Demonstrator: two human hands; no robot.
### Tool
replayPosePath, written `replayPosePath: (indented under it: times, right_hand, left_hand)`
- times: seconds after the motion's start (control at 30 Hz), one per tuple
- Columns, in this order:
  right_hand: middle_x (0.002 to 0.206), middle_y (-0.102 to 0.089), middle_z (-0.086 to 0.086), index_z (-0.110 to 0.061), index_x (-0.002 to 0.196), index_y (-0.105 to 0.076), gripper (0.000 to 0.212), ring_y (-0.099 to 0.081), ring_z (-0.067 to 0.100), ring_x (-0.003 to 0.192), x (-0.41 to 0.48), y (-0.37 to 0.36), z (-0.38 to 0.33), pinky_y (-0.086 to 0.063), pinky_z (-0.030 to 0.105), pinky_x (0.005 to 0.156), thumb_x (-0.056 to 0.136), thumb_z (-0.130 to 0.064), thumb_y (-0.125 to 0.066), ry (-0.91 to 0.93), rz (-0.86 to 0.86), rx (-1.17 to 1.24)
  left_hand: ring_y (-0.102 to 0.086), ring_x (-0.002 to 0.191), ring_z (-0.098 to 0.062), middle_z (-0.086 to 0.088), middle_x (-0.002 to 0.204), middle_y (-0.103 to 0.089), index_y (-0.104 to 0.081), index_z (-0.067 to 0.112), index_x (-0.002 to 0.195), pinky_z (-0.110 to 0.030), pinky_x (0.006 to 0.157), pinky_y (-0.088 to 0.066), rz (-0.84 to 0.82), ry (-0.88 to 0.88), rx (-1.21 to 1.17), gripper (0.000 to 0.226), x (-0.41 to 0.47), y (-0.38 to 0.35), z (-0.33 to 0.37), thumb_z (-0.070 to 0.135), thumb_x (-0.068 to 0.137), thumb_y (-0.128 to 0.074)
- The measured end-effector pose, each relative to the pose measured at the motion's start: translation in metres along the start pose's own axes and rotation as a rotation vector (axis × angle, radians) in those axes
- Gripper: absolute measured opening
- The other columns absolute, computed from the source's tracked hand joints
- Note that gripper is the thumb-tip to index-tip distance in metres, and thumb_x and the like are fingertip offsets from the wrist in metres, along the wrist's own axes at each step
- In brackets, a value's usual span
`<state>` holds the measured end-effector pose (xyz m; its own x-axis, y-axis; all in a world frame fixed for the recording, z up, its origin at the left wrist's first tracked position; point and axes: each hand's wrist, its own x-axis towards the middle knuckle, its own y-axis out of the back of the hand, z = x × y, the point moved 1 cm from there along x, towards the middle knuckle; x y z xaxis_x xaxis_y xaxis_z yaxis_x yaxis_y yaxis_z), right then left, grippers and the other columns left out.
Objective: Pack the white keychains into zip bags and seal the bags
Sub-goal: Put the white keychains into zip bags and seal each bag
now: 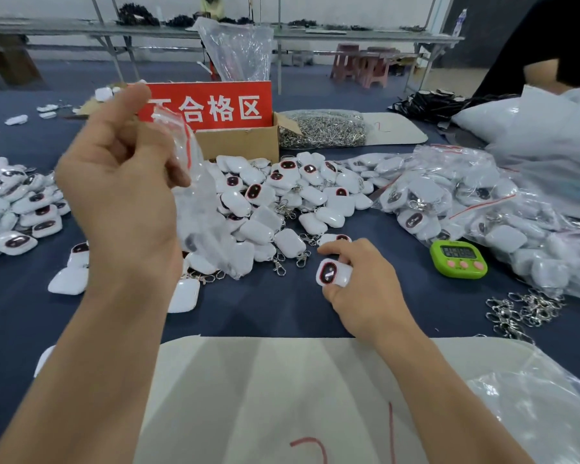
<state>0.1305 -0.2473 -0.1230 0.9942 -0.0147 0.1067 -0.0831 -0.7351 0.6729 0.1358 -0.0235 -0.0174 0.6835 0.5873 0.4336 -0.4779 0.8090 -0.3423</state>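
Note:
My left hand (121,182) is raised above the table and pinches a clear zip bag (198,202) with a red seal strip; the bag hangs down, and I cannot tell whether anything is inside it. My right hand (362,283) rests low on the blue table and grips one white keychain (332,272) with a dark, red-rimmed face. A big heap of loose white keychains (282,199) with metal clasps lies just beyond both hands. More keychains (17,209) are piled at the left.
Filled zip bags (466,202) are heaped at the right, beside a green timer (457,257) and loose metal clasps (519,309). A cardboard box with a red sign (211,105) stands behind the heap. A white mat (282,390) lies at the near edge. A person sits at far right.

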Motion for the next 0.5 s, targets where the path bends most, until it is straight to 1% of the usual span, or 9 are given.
replayPosePath:
  times: [0.07,0.13,0.2,0.23,0.27,0.3,0.37,0.43,0.5]
  right_hand:
    - [0.085,-0.06,-0.012,-0.028,0.093,-0.07,0.021,-0.054,0.009,0.075,0.001,0.0,0.001,-0.041,0.007,0.062,0.088,-0.008,-0.07,-0.029,-0.001,0.026]
    - [0.069,-0.058,-0.005,-0.02,0.079,-0.063,0.013,-0.048,0.014,0.062,0.003,0.0,0.001,-0.039,0.015,0.054,0.087,-0.013,-0.07,-0.057,0.016,0.062]
    - [0.063,-0.06,0.003,-0.018,0.077,-0.059,0.012,-0.052,0.014,0.055,0.006,0.001,0.001,-0.038,0.016,0.049,0.085,-0.016,-0.068,-0.092,0.041,0.198]
    - [0.062,-0.063,0.005,-0.016,0.078,-0.06,0.008,-0.056,0.013,0.052,0.006,0.002,0.001,-0.041,0.018,0.051,0.084,-0.014,-0.065,-0.115,0.049,0.285]
    - [0.061,-0.064,0.007,-0.013,0.079,-0.061,0.003,-0.058,0.013,0.052,0.007,0.002,0.001,-0.045,0.026,0.055,0.081,-0.012,-0.064,-0.145,0.054,0.365]
    - [0.06,-0.064,0.006,-0.011,0.079,-0.063,0.002,-0.059,0.016,0.054,0.008,0.002,0.002,-0.045,0.032,0.057,0.078,-0.01,-0.062,-0.18,0.062,0.434]
    - [0.062,-0.066,0.002,-0.017,0.074,-0.068,0.012,-0.058,0.019,0.059,0.01,0.003,0.007,-0.044,0.034,0.055,0.076,-0.007,-0.061,-0.251,0.114,0.528]
    - [0.06,-0.064,0.0,-0.021,0.072,-0.069,0.014,-0.056,0.021,0.062,0.013,0.006,0.012,-0.043,0.035,0.056,0.075,-0.01,-0.063,-0.305,0.22,0.546]
    - [0.062,-0.065,0.004,-0.025,0.075,-0.069,0.01,-0.054,0.021,0.061,0.014,0.012,0.013,-0.043,0.038,0.058,0.075,-0.021,-0.061,-0.319,0.299,0.518]
  left_hand:
    - [-0.054,0.057,-0.004,0.013,0.068,-0.062,-0.069,0.023,0.119,-0.022,0.056,-0.048,-0.073,-0.089,0.068,0.037,-0.001,-0.002,-0.002,0.0,0.093,-0.059]
    - [-0.054,0.056,-0.004,0.013,0.072,-0.064,-0.071,0.036,0.116,-0.019,0.052,-0.048,-0.189,-0.136,0.197,0.043,-0.011,-0.012,-0.013,0.001,0.094,-0.06]
    - [-0.053,0.054,-0.001,0.017,0.068,-0.064,-0.07,0.045,0.108,-0.02,0.051,-0.048,-0.37,-0.091,0.335,0.044,-0.036,-0.028,-0.033,0.004,0.095,-0.06]
    - [-0.054,0.053,-0.001,0.017,0.066,-0.064,-0.07,0.044,0.107,-0.022,0.052,-0.049,-0.462,-0.026,0.382,0.041,-0.051,-0.035,-0.045,0.005,0.097,-0.06]
    - [-0.056,0.053,-0.003,0.015,0.065,-0.065,-0.07,0.041,0.109,-0.026,0.056,-0.051,-0.546,0.057,0.418,0.038,-0.067,-0.041,-0.057,0.007,0.099,-0.059]
    - [-0.061,0.058,-0.005,0.014,0.068,-0.067,-0.07,0.039,0.114,-0.03,0.063,-0.054,-0.619,0.124,0.469,0.034,-0.082,-0.043,-0.069,0.01,0.1,-0.059]
    - [-0.066,0.08,-0.005,0.013,0.087,-0.072,-0.067,0.036,0.126,-0.031,0.082,-0.054,-0.745,0.129,0.628,0.033,-0.106,-0.043,-0.083,0.019,0.098,-0.062]
    - [-0.063,0.092,-0.003,0.013,0.102,-0.071,-0.063,0.037,0.13,-0.026,0.086,-0.049,-0.815,0.078,0.708,0.037,-0.118,-0.042,-0.087,0.024,0.095,-0.064]
    - [-0.06,0.102,-0.006,0.013,0.113,-0.07,-0.06,0.038,0.134,-0.026,0.089,-0.047,-0.861,0.038,0.762,0.047,-0.121,-0.043,-0.086,0.018,0.092,-0.062]
